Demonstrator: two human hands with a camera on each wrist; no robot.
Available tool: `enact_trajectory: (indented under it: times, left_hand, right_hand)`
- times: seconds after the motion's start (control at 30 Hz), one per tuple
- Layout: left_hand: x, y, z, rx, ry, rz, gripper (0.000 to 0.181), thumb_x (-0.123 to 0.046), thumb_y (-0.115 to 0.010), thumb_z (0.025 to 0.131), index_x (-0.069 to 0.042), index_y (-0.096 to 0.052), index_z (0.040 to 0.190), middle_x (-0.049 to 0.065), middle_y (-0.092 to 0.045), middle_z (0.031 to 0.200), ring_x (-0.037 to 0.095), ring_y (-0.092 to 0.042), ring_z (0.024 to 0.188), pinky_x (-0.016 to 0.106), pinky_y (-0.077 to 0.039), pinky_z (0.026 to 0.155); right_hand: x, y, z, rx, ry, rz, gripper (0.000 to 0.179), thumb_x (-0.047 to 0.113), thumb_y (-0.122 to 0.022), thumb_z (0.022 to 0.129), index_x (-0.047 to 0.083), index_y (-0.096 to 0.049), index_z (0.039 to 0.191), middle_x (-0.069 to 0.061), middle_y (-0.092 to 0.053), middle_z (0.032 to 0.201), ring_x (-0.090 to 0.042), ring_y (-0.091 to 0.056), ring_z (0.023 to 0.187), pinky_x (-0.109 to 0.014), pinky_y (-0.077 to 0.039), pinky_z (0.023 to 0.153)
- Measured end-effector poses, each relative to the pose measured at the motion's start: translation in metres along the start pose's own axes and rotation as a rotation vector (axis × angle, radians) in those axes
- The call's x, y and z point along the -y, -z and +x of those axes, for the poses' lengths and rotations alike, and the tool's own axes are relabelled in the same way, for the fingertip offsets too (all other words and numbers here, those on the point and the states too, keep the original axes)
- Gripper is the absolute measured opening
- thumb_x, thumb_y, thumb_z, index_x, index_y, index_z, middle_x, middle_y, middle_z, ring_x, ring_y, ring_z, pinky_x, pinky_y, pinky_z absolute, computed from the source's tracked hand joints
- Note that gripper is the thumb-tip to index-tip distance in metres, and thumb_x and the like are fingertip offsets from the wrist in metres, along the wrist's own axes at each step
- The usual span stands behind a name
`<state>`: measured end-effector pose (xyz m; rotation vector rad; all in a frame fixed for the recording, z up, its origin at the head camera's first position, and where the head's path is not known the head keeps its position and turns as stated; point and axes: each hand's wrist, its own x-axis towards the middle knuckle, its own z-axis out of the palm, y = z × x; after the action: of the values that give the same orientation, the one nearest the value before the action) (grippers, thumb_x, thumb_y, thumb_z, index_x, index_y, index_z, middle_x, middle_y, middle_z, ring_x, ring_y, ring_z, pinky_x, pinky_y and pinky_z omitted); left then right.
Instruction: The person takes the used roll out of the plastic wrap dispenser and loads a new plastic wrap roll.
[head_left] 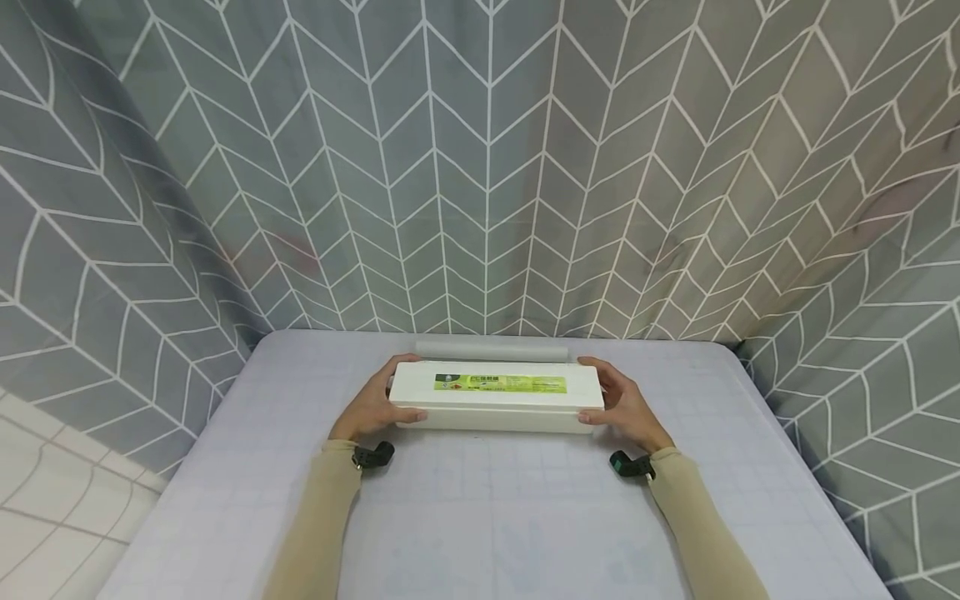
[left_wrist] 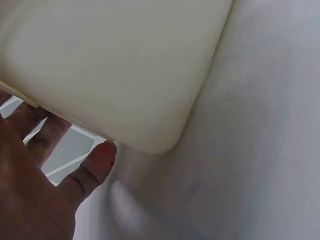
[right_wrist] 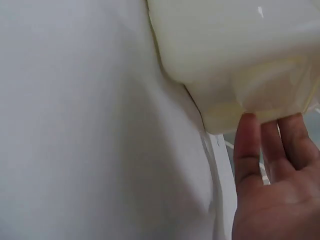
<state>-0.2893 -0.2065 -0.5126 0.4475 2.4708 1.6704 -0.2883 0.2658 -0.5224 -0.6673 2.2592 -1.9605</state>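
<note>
A long white plastic box [head_left: 495, 417] with a closed lid and a yellow-green label [head_left: 501, 383] sits crosswise on the table. My left hand [head_left: 378, 402] grips its left end, thumb along the front and fingers round the back corner. At the opposite end my right hand [head_left: 625, 406] holds it the same way. In the left wrist view the thumb [left_wrist: 95, 162] lies against the edge of the box's smooth wall. The right wrist view has the fingertips [right_wrist: 247, 122] at a recessed part of the box's end.
Behind the box, near the table's far edge, lies a pale straight roll [head_left: 491, 351]. A white cloth [head_left: 487, 517] with faint lines covers the table. Grey curtains [head_left: 487, 167] with a white chevron pattern hang at the back and both sides.
</note>
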Motion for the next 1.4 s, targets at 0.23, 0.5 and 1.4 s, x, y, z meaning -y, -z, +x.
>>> enact_trajectory:
  times: [0.23,0.5,1.4]
  left_hand:
    - [0.000,0.002,0.000,-0.001,-0.005,-0.024,0.100,-0.014,-0.100,0.070,-0.019,-0.046,0.154,0.019,-0.060,0.140,0.032,-0.061,0.113,0.039,-0.053,0.091]
    - [0.001,0.007,0.001,-0.010,-0.018,0.004,0.101,-0.014,-0.100,0.070,-0.021,-0.045,0.155,0.016,-0.060,0.141,0.031,-0.062,0.114,0.038,-0.054,0.089]
    - [0.015,-0.007,-0.003,-0.025,-0.067,-0.030,0.115,-0.016,-0.096,0.075,-0.020,-0.027,0.166,0.017,-0.049,0.151,0.034,-0.054,0.128,0.049,-0.045,0.107]
  right_hand:
    - [0.001,0.005,0.008,0.023,-0.018,0.031,0.098,-0.009,-0.090,0.073,-0.001,-0.042,0.157,-0.005,-0.062,0.137,-0.017,-0.064,0.113,-0.024,-0.059,0.092]
    - [0.000,0.002,0.012,0.061,-0.042,0.047,0.096,-0.007,-0.087,0.077,-0.004,-0.035,0.158,-0.001,-0.064,0.137,-0.016,-0.066,0.113,-0.027,-0.061,0.089]
    - [-0.012,0.007,0.000,0.160,0.012,0.133,0.105,-0.003,-0.087,0.079,-0.004,-0.024,0.163,0.001,-0.059,0.143,-0.013,-0.064,0.119,-0.028,-0.060,0.092]
